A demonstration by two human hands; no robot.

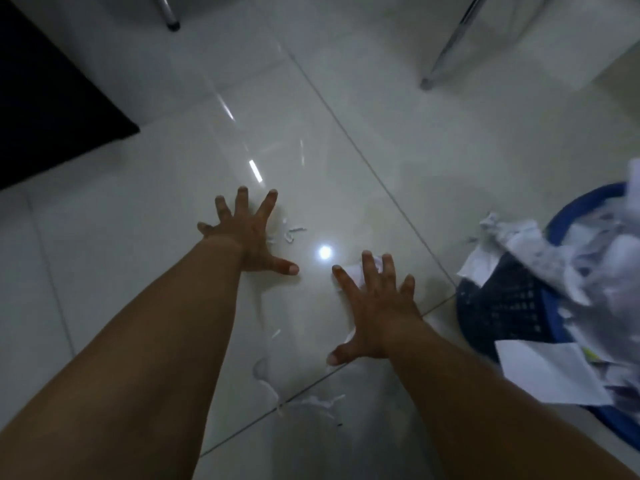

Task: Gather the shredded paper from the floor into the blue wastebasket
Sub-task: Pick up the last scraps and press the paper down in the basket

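Observation:
My left hand (247, 233) lies flat on the glossy tile floor with its fingers spread, and a few small white paper shreds (292, 233) lie just right of it. My right hand (374, 306) is also spread flat, its fingers pressing on a white scrap of paper (356, 271). More thin shreds (311, 401) lie on the floor between my forearms. The blue wastebasket (512, 306), with a latticed wall, stands at the right edge, heaped with crumpled and shredded paper (588, 265) that spills over its rim.
Two chrome furniture legs (169, 15) (446, 53) stand at the top of the view. A dark object (52, 109) fills the upper left corner. A flat white sheet (547, 368) hangs over the near rim of the basket. Grout lines cross the pale tiles.

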